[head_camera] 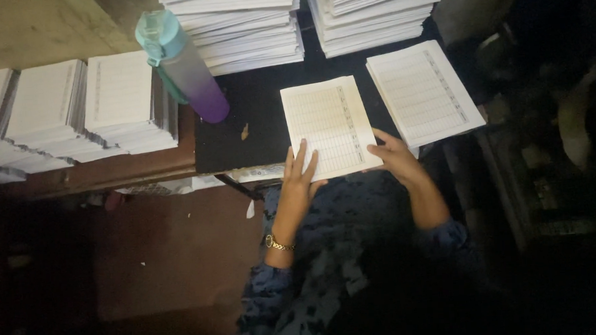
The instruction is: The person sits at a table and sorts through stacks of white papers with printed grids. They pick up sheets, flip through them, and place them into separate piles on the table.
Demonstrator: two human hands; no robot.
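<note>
- Left hand [300, 176] flat, fingers [302, 155] spread apart on the near left corner of the ruled sheet stack [330, 127] — pressing, not gripping.
- Right hand [396, 158] curled at the stack's near right corner, fingers mostly hidden; grip cannot be told.
- Stack at the near edge of the dark worktop [255, 116].
- Best squared from both corners — even pressure, edges flush.
- Second ruled pile [423, 92] just beside, toward the right edge; bottle [181, 64] toward the left.

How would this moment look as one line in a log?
left hand: flat on ruled sheets | right hand: at their right edge | second pile: beside | bottle: left
</note>
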